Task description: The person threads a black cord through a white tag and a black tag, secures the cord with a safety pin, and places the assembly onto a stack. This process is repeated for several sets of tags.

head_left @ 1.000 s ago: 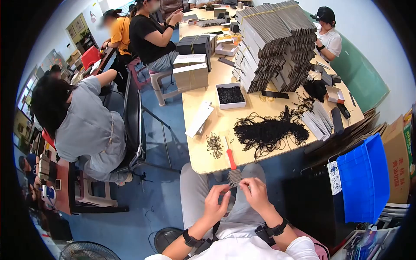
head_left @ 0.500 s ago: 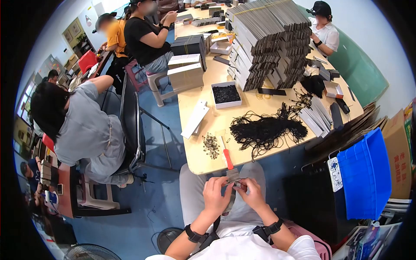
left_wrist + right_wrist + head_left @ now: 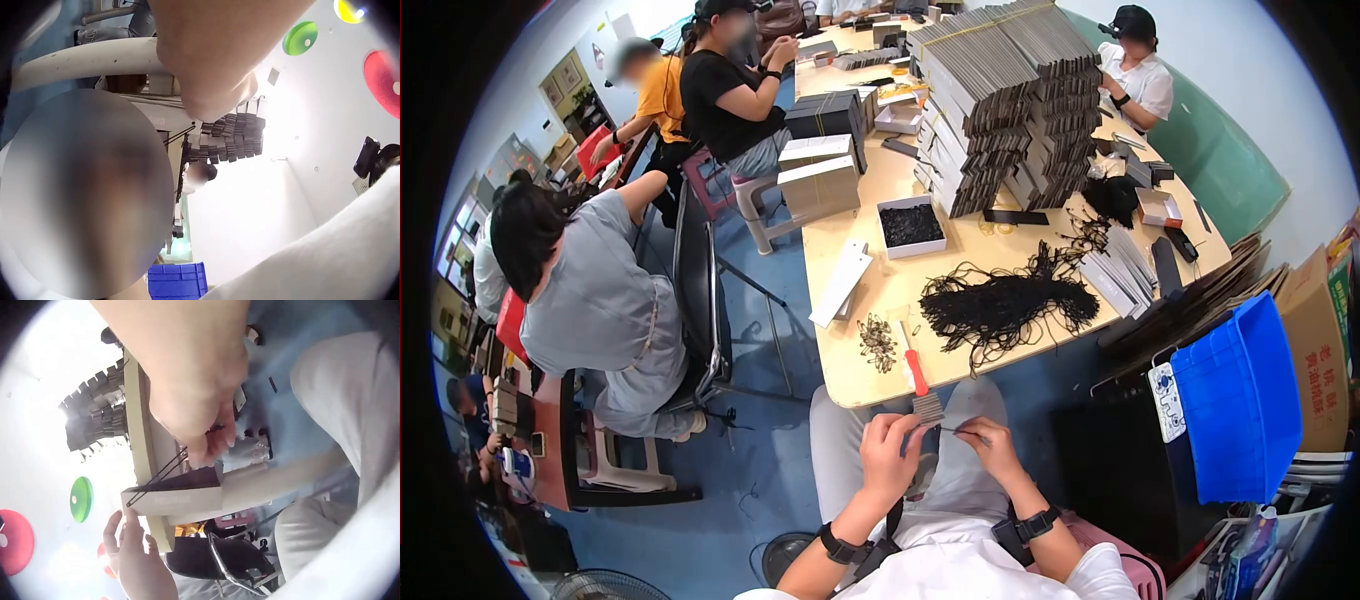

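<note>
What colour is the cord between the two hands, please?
The cord is black, clearest in the right wrist view.

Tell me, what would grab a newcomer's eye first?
Probably the towering stack of cards at the middle of the table, then the tangle of black cords before it. The bright blue bin stands out at lower right. At bottom centre, the right grip pinches thin black cord.

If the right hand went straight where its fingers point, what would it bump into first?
The right hand would probably bump the small stack of cards first. The left hand is right beside that stack, though, and depth is hard to judge here, so I can't be certain.
</note>
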The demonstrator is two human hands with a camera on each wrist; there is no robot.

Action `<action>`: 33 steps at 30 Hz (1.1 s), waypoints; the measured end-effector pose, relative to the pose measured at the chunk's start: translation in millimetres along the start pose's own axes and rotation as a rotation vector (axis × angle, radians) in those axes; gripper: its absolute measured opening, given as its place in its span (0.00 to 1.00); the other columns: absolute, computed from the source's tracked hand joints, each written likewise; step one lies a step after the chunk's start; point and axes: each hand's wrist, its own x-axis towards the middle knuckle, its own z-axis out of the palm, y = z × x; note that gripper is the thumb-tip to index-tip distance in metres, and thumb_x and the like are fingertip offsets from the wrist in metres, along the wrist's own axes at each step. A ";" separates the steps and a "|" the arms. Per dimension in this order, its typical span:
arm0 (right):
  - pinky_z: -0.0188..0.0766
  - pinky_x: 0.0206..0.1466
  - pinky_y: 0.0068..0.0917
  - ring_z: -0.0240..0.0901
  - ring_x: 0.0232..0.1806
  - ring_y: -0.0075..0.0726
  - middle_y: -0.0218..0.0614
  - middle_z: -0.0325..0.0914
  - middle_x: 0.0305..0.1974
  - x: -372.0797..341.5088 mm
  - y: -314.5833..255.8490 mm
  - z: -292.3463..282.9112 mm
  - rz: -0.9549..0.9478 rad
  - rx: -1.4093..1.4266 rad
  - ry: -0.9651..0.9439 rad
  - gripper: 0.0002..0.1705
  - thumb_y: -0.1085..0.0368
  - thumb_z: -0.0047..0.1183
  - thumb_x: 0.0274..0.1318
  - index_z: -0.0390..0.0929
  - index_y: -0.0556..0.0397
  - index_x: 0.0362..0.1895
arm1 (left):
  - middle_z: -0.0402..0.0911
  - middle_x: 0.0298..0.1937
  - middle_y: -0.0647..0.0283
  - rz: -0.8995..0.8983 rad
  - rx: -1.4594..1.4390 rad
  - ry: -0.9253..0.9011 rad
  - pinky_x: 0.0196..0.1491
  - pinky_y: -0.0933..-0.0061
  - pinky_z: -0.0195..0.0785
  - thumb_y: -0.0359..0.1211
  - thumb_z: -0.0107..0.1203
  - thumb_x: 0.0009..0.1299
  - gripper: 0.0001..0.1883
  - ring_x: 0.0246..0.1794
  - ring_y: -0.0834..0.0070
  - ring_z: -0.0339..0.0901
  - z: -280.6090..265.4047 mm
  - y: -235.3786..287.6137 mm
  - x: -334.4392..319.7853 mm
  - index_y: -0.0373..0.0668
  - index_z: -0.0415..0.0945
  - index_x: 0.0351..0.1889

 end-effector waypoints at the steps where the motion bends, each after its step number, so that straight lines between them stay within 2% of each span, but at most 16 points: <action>1: 0.75 0.39 0.29 0.80 0.34 0.37 0.39 0.81 0.33 -3.5 3.1 -2.5 0.158 0.066 -0.065 0.06 0.74 0.60 0.50 0.82 0.60 0.35 | 0.74 0.35 0.61 -0.001 0.003 -0.002 0.36 0.68 0.64 0.23 0.65 0.57 0.13 0.32 0.66 0.72 -0.2 0.0 0.1 0.43 0.78 0.39; 2: 0.75 0.38 0.28 0.80 0.32 0.35 0.39 0.81 0.31 -6.9 6.4 -4.0 0.316 0.132 -0.131 0.06 0.74 0.58 0.53 0.83 0.60 0.36 | 0.74 0.35 0.61 0.002 0.003 0.002 0.36 0.68 0.64 0.23 0.65 0.57 0.13 0.32 0.66 0.72 -0.8 0.9 0.4 0.43 0.78 0.39; 3: 0.75 0.38 0.28 0.80 0.32 0.35 0.39 0.81 0.31 -9.0 7.5 -4.4 0.312 0.132 -0.129 0.06 0.74 0.58 0.53 0.83 0.60 0.36 | 0.73 0.35 0.61 0.008 0.006 -0.004 0.36 0.68 0.63 0.23 0.64 0.57 0.12 0.32 0.66 0.72 -1.5 2.2 0.4 0.43 0.79 0.38; 5: 0.76 0.37 0.24 0.79 0.29 0.29 0.38 0.81 0.28 -12.0 10.4 -4.9 0.391 0.228 -0.144 0.08 0.73 0.51 0.60 0.82 0.62 0.39 | 0.73 0.35 0.61 0.019 0.009 -0.008 0.35 0.68 0.63 0.23 0.63 0.57 0.11 0.33 0.66 0.71 -2.1 3.3 1.0 0.44 0.80 0.37; 6: 0.76 0.37 0.24 0.79 0.29 0.29 0.38 0.81 0.28 -14.3 14.5 -3.8 0.389 0.229 -0.143 0.08 0.73 0.51 0.60 0.82 0.62 0.39 | 0.73 0.35 0.61 0.031 0.023 -0.013 0.35 0.68 0.63 0.22 0.63 0.57 0.11 0.33 0.66 0.70 -2.7 3.2 0.7 0.45 0.80 0.37; 8: 0.77 0.36 0.28 0.79 0.30 0.32 0.40 0.81 0.28 -19.2 23.1 -1.2 0.401 0.153 -0.167 0.12 0.72 0.48 0.63 0.80 0.57 0.47 | 0.73 0.34 0.62 0.045 0.038 -0.021 0.35 0.68 0.63 0.22 0.63 0.56 0.12 0.33 0.66 0.70 -3.6 3.7 0.4 0.46 0.81 0.36; 11: 0.77 0.36 0.28 0.78 0.30 0.32 0.40 0.80 0.29 -21.3 23.9 -1.7 0.391 0.091 -0.204 0.14 0.73 0.44 0.64 0.78 0.56 0.51 | 0.73 0.33 0.63 0.107 0.072 0.002 0.36 0.67 0.62 0.22 0.63 0.54 0.14 0.32 0.67 0.70 -3.8 4.7 1.8 0.48 0.81 0.37; 13: 0.76 0.37 0.28 0.78 0.30 0.32 0.40 0.81 0.30 -23.9 27.2 -3.0 0.373 0.072 -0.223 0.15 0.74 0.44 0.64 0.78 0.55 0.51 | 0.74 0.31 0.68 0.163 0.135 0.033 0.37 0.67 0.61 0.23 0.62 0.53 0.15 0.32 0.70 0.71 -4.6 6.7 3.5 0.50 0.83 0.39; 18: 0.75 0.37 0.27 0.77 0.31 0.30 0.38 0.82 0.31 -26.6 25.5 -11.3 0.333 0.099 -0.260 0.15 0.73 0.46 0.63 0.78 0.54 0.52 | 0.75 0.30 0.70 0.141 0.163 0.036 0.38 0.67 0.60 0.23 0.62 0.53 0.17 0.32 0.71 0.71 -5.0 12.1 2.2 0.51 0.84 0.40; 26: 0.72 0.37 0.22 0.78 0.35 0.26 0.32 0.83 0.35 -28.8 35.4 -12.0 0.549 0.400 -0.404 0.15 0.67 0.47 0.66 0.81 0.53 0.52 | 0.75 0.31 0.71 0.141 0.156 0.047 0.38 0.68 0.59 0.23 0.62 0.53 0.16 0.33 0.71 0.71 -3.8 12.2 -0.4 0.52 0.84 0.39; 29: 0.71 0.39 0.23 0.78 0.38 0.28 0.34 0.83 0.36 -31.0 33.5 -16.0 0.665 0.569 -0.405 0.14 0.66 0.48 0.66 0.81 0.56 0.50 | 0.75 0.29 0.68 0.164 0.175 0.058 0.37 0.67 0.59 0.20 0.63 0.51 0.16 0.31 0.69 0.69 -4.8 16.3 2.8 0.51 0.84 0.36; 33: 0.70 0.40 0.21 0.76 0.38 0.26 0.35 0.83 0.37 -40.4 42.7 -21.2 0.716 0.761 -0.376 0.14 0.64 0.49 0.65 0.82 0.56 0.48 | 0.75 0.30 0.68 0.147 0.166 0.059 0.36 0.67 0.59 0.20 0.62 0.50 0.17 0.31 0.69 0.69 -3.3 15.2 1.9 0.51 0.84 0.36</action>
